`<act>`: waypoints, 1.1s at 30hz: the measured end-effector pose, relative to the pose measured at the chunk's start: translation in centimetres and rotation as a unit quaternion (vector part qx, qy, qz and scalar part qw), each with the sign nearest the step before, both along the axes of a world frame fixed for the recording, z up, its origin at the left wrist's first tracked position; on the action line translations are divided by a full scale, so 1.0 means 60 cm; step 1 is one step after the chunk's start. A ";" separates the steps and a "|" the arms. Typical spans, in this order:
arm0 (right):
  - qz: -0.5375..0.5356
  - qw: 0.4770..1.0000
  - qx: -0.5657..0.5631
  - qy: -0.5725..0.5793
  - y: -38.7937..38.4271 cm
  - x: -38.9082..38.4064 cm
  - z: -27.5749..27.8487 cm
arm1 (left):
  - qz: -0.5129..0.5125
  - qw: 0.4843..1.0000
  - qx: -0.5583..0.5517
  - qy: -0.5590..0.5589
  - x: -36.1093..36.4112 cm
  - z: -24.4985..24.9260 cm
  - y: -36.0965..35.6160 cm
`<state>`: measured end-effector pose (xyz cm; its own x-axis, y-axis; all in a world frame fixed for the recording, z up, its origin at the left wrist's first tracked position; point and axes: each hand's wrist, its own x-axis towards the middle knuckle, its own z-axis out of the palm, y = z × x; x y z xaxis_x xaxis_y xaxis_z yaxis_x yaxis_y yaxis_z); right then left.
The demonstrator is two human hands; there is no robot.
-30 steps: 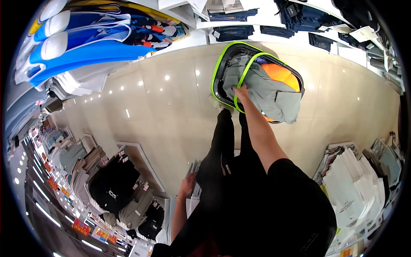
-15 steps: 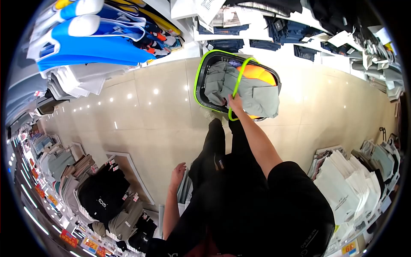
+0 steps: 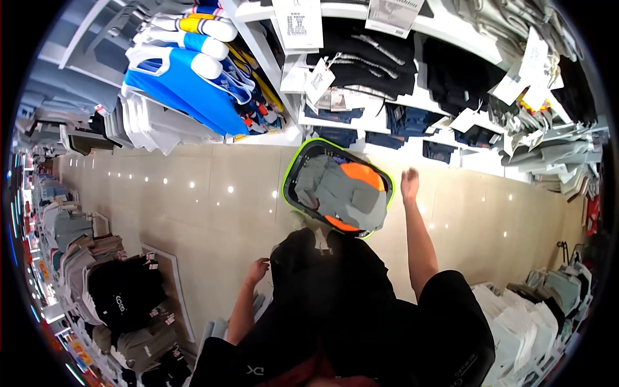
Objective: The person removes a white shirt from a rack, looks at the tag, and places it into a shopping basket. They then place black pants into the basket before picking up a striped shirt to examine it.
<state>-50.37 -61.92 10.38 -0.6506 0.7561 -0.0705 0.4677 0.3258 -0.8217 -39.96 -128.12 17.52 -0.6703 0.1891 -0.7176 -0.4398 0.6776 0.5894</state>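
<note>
A black shopping basket with a lime-green rim sits on the floor in front of my feet. Folded grey clothing fills most of it, with an orange item showing beside and under the grey cloth. My right hand is just right of the basket, apart from it, its fingers loosely extended and nothing in them. Down by my left side hangs my left hand, empty, with its fingers loosely apart.
White shelves ahead hold folded dark trousers with hanging tags. Blue sports tops hang at the upper left. Stacked shirts are on a display at lower left, including a black one, and white shirts at lower right.
My right hand has let go of the basket's green handle and moved to the right. The handle no longer stands up across the clothing. My view has tilted up toward the shelves.
</note>
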 end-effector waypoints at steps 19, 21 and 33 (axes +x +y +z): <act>0.066 0.991 -0.086 0.083 0.075 -0.611 0.511 | 0.210 0.976 0.020 -0.048 0.091 -0.045 0.047; 0.032 0.943 -0.295 0.151 0.074 -0.624 0.510 | 0.234 0.970 0.022 -0.059 0.107 -0.051 0.032; 0.155 0.792 -0.572 0.146 0.071 -0.663 0.471 | 0.192 0.978 0.054 0.055 -0.061 -0.093 0.033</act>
<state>-90.16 -57.63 38.63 -0.9077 0.1062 -0.4060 0.2464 -0.6481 -0.7206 -43.63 -126.16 11.93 -0.7792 -0.0207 -0.6265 -0.5793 0.4057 0.7070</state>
